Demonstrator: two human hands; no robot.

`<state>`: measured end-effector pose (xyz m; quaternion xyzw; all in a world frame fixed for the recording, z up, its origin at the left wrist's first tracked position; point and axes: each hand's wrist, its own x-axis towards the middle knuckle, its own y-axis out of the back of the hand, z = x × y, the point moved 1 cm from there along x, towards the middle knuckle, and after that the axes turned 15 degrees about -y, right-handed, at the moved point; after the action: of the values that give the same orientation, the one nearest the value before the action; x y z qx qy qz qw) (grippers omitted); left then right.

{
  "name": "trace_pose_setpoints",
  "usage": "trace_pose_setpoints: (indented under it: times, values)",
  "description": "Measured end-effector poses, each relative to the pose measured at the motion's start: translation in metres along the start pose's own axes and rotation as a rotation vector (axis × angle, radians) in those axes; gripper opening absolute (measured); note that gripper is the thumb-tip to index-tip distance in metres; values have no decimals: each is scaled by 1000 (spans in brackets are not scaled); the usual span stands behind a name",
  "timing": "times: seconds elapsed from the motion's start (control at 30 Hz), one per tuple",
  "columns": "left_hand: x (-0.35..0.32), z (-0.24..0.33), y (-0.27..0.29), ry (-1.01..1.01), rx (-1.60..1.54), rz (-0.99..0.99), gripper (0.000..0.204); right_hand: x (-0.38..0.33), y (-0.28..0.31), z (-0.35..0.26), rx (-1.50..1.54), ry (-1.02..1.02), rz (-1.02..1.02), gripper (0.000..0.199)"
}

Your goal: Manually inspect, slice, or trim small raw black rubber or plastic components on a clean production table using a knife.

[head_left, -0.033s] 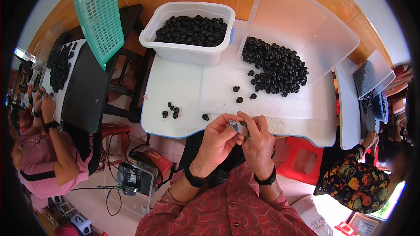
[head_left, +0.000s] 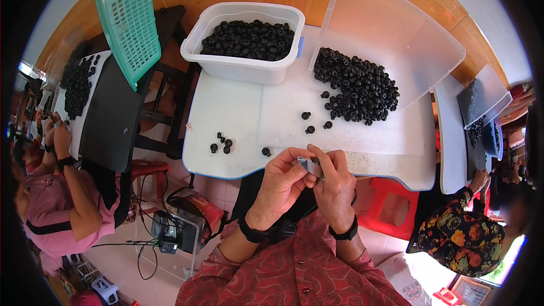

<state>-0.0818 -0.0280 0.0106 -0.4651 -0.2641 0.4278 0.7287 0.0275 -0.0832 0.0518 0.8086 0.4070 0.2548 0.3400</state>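
Observation:
Above the table's near edge, my left hand (head_left: pixel 275 187) and my right hand (head_left: pixel 335 192) meet with fingers closed. A small flat, shiny grey piece (head_left: pixel 306 164) shows at the left thumb and fingertips. Something dark and partly green sits under the right fingers, mostly hidden, so its kind cannot be made out. Several small black round parts with a ring-like opening lie loose nearby; one black part (head_left: pixel 266 151) is just left of my hands. Farther back is a large pile of the same black parts (head_left: pixel 362 93).
A white tub (head_left: pixel 243 67) full of black parts stands at the back left of the white table (head_left: pixel 226 119). Behind the pile, a clear plastic bin (head_left: pixel 391 28) lies tipped. A green basket (head_left: pixel 127 28) stands left. People work on both sides; a red stool (head_left: pixel 391 209) is at right.

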Motion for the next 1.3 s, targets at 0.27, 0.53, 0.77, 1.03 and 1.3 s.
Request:
trace_pose_setpoints:
  times: [0.27,0.53,0.77,1.03,1.3]
  values:
    - [0,-1,1,-8,24,-22,17,0,0,2,3,-7,7,48]
    - [0,-1,0,2,-7,-6,16,0,-1,2,13,0,17,48]
    - [0,4,-11,10,-9,-37,9,12,-5,31,-19,-122,9,52]
    - [1,-5,3,27,-80,30,13,1,4,7,50,-33,-19,49]
    - [1,-4,3,18,-94,2,17,-1,3,3,-26,22,18,45]
